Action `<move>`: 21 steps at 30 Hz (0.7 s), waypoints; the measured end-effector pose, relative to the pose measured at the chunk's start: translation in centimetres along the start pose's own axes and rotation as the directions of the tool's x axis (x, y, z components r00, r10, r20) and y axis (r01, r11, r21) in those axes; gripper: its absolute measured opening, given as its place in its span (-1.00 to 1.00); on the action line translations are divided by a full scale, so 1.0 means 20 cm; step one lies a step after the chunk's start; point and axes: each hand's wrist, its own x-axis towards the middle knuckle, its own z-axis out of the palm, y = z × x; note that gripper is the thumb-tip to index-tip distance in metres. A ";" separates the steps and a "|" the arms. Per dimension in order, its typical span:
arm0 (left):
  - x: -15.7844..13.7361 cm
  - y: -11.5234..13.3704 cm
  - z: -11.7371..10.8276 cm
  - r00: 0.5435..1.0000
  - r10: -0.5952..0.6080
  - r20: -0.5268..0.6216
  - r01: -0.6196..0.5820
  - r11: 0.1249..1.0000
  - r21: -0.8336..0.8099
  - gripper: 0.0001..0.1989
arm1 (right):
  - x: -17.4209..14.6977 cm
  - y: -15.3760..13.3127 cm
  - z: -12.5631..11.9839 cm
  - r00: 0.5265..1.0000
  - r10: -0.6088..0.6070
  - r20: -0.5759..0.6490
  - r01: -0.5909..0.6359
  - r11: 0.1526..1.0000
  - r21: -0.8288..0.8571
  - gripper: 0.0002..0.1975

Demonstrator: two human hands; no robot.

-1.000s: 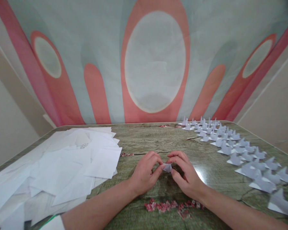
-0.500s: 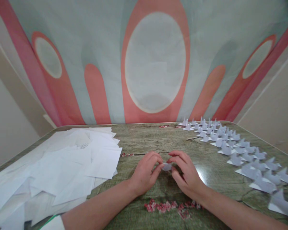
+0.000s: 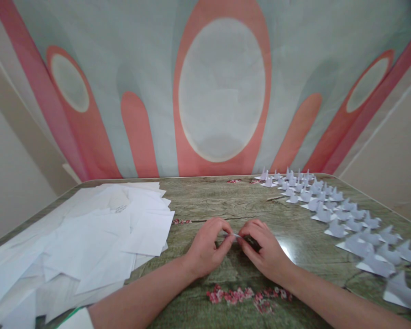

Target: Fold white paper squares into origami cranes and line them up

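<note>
A small folded piece of white paper (image 3: 236,235) is pinched between my two hands, just above the middle of the table; only a thin edge of it shows. My left hand (image 3: 210,244) grips its left end between thumb and fingertips. At its right end, my right hand (image 3: 262,246) is closed on it in a similar pinch. Most of the paper is hidden behind my fingers. To the right stand several rows of white folded paper figures (image 3: 336,228), shaped like birds with upright points.
A wide, overlapping pile of white paper sheets (image 3: 96,237) covers the table's left side. The wood-patterned tabletop (image 3: 205,196) carries printed pink flowers (image 3: 236,295). Behind its far edge rises a grey and coral patterned backdrop (image 3: 222,91).
My right fingers have closed in on the paper's right end, nearer to my left hand. The paper has turned so that it now shows as a thin edge.
</note>
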 end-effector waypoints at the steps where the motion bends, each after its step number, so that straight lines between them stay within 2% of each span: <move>1: 0.00 0.01 0.00 1.000 -0.002 0.002 0.002 1.000 -0.013 -0.95 | 0.00 0.00 0.00 1.000 -0.008 0.005 0.008 1.000 0.013 -0.92; 6: 0.01 0.02 -0.02 0.997 0.039 0.069 -0.034 0.998 -0.060 -0.96 | -0.01 0.00 0.01 0.998 -0.061 0.022 0.059 0.997 0.053 -0.92; 9: 0.01 0.01 -0.02 0.996 0.014 0.083 -0.011 0.999 -0.038 -0.95 | -0.01 -0.01 0.00 0.999 -0.046 0.021 0.044 0.996 0.079 -0.92; 15: 0.02 0.00 -0.01 0.995 -0.078 0.069 0.078 0.997 0.001 -0.94 | 0.00 0.01 0.00 0.992 0.123 0.006 -0.123 0.976 0.179 -0.91; 21: 0.03 -0.01 -0.01 0.974 -0.224 0.027 0.224 0.975 -0.004 -0.93 | 0.01 0.03 0.00 0.951 0.309 0.013 -0.302 0.917 0.262 -0.86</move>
